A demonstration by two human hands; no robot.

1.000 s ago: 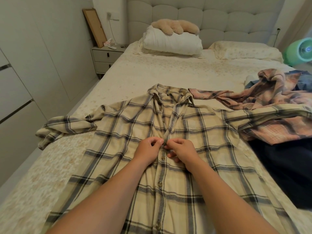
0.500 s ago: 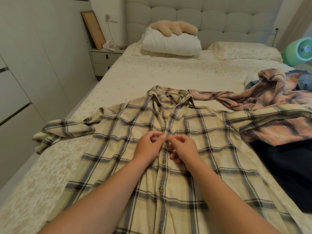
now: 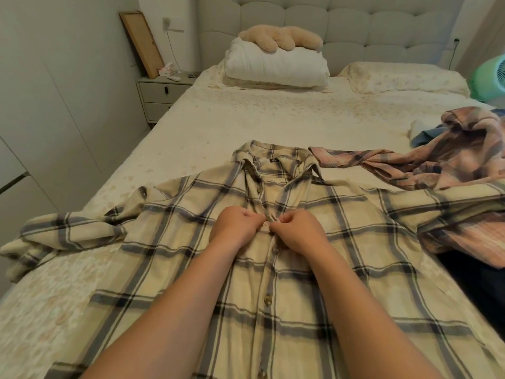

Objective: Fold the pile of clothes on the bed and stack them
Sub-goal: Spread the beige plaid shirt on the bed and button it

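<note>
The fingers of the left hand (image 3: 237, 227) and the right hand (image 3: 297, 230) curl in and pinch the button placket of the cream plaid shirt (image 3: 314, 263) at chest height, knuckles nearly touching. The shirt lies face up and spread flat on the bed (image 3: 224, 124), collar toward the headboard, sleeves stretched out to both sides. Its right-side sleeve overlaps a crumpled pink plaid shirt (image 3: 464, 157). A dark garment (image 3: 481, 291) lies just beside, at the bed's right edge.
</note>
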